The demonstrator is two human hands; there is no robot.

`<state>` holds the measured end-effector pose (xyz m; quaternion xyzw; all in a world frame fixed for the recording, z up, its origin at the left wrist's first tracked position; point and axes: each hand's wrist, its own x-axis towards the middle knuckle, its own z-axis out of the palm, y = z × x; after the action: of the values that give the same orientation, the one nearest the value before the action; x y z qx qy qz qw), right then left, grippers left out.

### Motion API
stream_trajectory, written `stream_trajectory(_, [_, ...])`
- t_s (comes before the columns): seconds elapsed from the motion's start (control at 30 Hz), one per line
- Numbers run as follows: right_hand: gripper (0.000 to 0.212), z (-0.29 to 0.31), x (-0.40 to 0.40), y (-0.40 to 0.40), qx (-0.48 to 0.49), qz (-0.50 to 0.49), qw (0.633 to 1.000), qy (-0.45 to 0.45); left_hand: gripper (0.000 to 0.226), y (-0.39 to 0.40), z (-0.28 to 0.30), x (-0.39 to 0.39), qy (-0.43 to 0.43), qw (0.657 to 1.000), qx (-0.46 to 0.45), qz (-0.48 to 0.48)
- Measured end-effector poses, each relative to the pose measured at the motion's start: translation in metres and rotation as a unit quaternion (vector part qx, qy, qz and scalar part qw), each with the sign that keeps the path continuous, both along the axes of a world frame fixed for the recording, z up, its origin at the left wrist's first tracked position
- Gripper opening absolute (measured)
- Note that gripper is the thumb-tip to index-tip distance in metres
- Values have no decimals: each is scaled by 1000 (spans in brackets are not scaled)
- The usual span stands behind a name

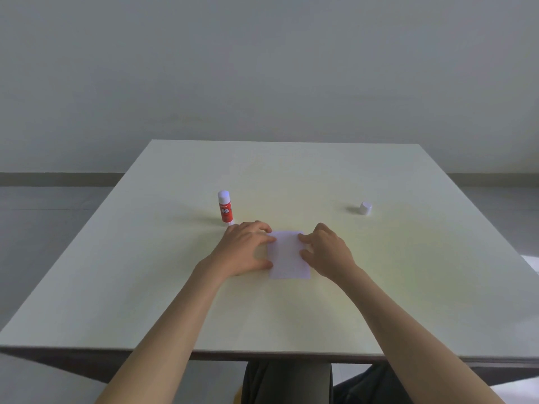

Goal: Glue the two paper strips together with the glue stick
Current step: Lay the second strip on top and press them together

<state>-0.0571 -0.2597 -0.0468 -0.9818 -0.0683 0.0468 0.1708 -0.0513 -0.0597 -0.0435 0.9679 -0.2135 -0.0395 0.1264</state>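
Now pressing: left hand [244,248] and right hand [326,249] flat and open on either edge of the paper strips [288,255], gripping nothing. Best smoothed outward, firmly. Glue stick [225,208] upright just behind left hand, cap [365,208] off.

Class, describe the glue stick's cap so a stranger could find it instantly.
Start at the pale table. Look beyond the right hand, toward the far right. The cap is a small white cylinder standing alone, unlike the taller red glue stick on the left.
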Motion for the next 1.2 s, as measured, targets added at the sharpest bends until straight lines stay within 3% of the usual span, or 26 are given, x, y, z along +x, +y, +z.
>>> stream_trajectory(0.17, [31,0,0,-1,7,7,1000,-9,63,5,-4,1,18,999,-38,-16])
stream_trajectory(0.33, [37,-1,-1,-2,32,4,999,-11,89,11,-7,-1,77,989,-129,15])
stream_trajectory(0.6, [36,-1,-2,-3,38,6,999,-19,109,11,-10,1,84,986,-145,21])
stream_trajectory(0.93, [32,-1,-2,-2,39,0,999,-21,102,11,-13,5,59,989,-136,6])
stream_trajectory(1.2, [36,-1,-2,-2,52,3,998,-18,58,11,-14,-1,8,989,-151,3])
